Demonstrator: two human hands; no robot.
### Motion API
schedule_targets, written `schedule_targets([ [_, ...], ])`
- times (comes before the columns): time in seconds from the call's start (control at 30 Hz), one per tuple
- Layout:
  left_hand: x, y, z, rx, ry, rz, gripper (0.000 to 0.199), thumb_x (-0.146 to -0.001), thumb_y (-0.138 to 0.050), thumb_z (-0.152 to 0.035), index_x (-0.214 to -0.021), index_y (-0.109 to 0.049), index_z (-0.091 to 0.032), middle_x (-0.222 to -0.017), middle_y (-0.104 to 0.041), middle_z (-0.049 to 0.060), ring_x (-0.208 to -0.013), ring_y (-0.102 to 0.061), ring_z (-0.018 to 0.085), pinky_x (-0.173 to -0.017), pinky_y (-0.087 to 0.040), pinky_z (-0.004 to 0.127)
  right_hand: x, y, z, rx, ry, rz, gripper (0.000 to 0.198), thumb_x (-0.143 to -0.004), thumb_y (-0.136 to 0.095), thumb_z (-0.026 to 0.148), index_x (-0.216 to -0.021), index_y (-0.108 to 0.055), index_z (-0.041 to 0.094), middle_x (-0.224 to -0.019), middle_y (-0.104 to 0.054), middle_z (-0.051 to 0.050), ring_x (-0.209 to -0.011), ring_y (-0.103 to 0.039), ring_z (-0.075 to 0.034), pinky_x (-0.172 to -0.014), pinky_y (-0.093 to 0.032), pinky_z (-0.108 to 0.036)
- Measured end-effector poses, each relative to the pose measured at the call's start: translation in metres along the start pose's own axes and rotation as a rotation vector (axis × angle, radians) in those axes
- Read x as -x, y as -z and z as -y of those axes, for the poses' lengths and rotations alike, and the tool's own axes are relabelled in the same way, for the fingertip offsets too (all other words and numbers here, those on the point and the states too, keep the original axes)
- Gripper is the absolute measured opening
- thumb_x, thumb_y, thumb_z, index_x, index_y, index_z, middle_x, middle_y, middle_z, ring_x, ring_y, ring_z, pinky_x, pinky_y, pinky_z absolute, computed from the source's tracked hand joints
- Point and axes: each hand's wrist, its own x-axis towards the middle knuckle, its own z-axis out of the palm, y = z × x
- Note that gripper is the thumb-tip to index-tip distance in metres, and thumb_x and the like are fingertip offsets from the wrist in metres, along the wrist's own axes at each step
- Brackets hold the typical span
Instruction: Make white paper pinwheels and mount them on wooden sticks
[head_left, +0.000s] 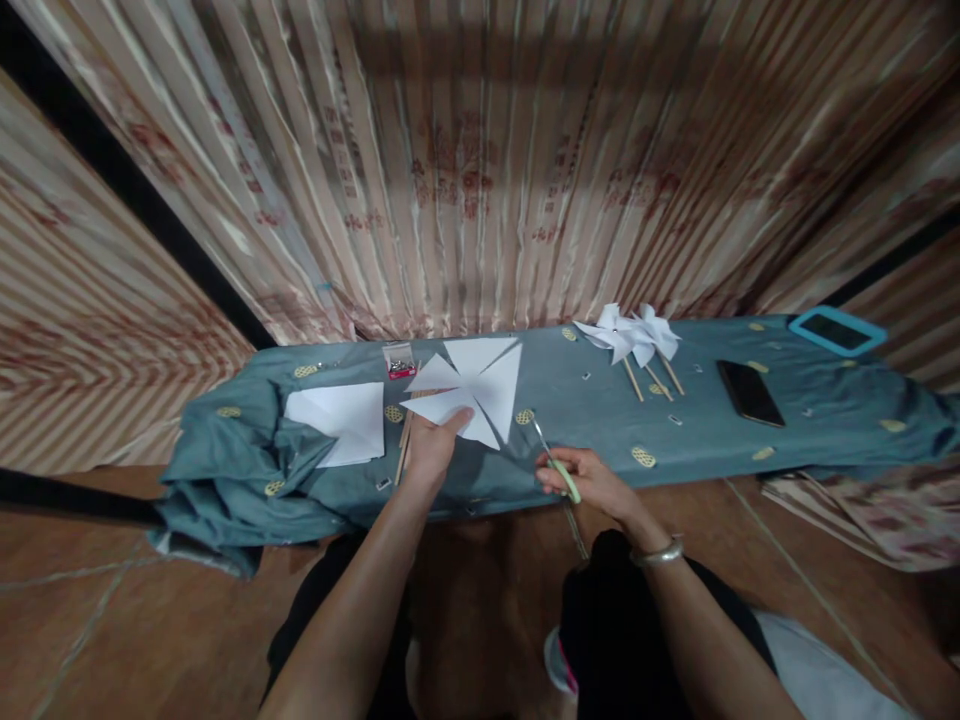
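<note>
My left hand (437,440) pinches the near part of a white paper square (487,385), thumb on top. Slits run from the paper's corners toward its middle. In my right hand (589,480), just right of the paper, is a pair of scissors (564,478) with light green handles; the blades point up and left, apart from the paper. Several thin wooden sticks (403,455) lie partly under the paper and my left hand. Behind them sits a small red and white box (399,362) with small metal pieces in it.
A stack of white paper (360,425) lies at the left, partly covered by bunched green cloth (225,450). Paper pinwheels (637,333) on sticks lie right of centre, with a dark phone (750,393) and a blue-framed device (838,331) farther right. A patterned curtain (465,180) hangs behind.
</note>
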Motion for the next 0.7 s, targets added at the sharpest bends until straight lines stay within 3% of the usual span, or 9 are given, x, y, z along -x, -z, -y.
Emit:
schedule_targets([
  [0.13,0.002,-0.016,0.015,-0.023,0.055,0.013,0.038,-0.052,-0.080,-0.026,-0.086,-0.069,-0.015,-0.091,-0.074,0.009,-0.085,-0.068,0.024,-0.085,-0.052,0.038,-0.001,0.024,-0.012,0.505,0.037,-0.454,0.050,-0.075,-0.066,0.058,-0.103,-0.066,0.016,-0.076,-0.072,-0.007,-0.072,-0.067,-0.024,-0.064,-0.046,-0.031],
  [0.2,0.003,-0.024,0.025,-0.040,0.097,0.038,0.038,-0.051,-0.080,-0.028,-0.085,-0.070,-0.015,-0.090,-0.075,0.009,-0.084,-0.069,0.024,-0.084,-0.052,0.039,-0.002,0.029,-0.015,0.733,0.050,-0.583,0.050,-0.080,-0.063,0.052,-0.115,-0.062,0.015,-0.085,-0.073,-0.011,-0.079,-0.069,-0.027,-0.069,-0.047,-0.032],
  [0.43,0.004,-0.044,0.060,-0.093,0.168,0.087,0.039,-0.047,-0.081,-0.025,-0.083,-0.069,-0.016,-0.079,-0.075,0.004,-0.075,-0.068,0.023,-0.077,-0.054,0.037,-0.015,0.036,-0.015,1.038,0.036,-0.605,0.057,-0.087,-0.059,0.032,-0.134,-0.045,0.002,-0.097,-0.072,-0.020,-0.093,-0.068,-0.031,-0.079,-0.047,-0.035],
  [0.6,0.005,-0.049,0.068,-0.115,0.186,0.140,0.039,-0.045,-0.080,-0.018,-0.082,-0.066,-0.016,-0.076,-0.073,0.003,-0.071,-0.067,0.021,-0.075,-0.054,0.036,-0.025,0.041,-0.016,1.015,0.012,-0.659,0.044,-0.091,-0.052,0.026,-0.127,-0.051,0.002,-0.099,-0.070,-0.023,-0.095,-0.066,-0.033,-0.081,-0.048,-0.039],
  [0.7,0.005,-0.046,0.068,-0.118,0.182,0.159,0.048,-0.048,-0.077,-0.015,-0.095,-0.064,-0.015,-0.092,-0.073,0.007,-0.084,-0.068,0.022,-0.083,-0.054,0.037,-0.026,0.043,-0.018,1.021,0.048,-0.707,0.032,-0.092,-0.048,0.025,-0.116,-0.061,0.007,-0.105,-0.068,-0.024,-0.100,-0.062,-0.035,-0.086,-0.046,-0.043],
])
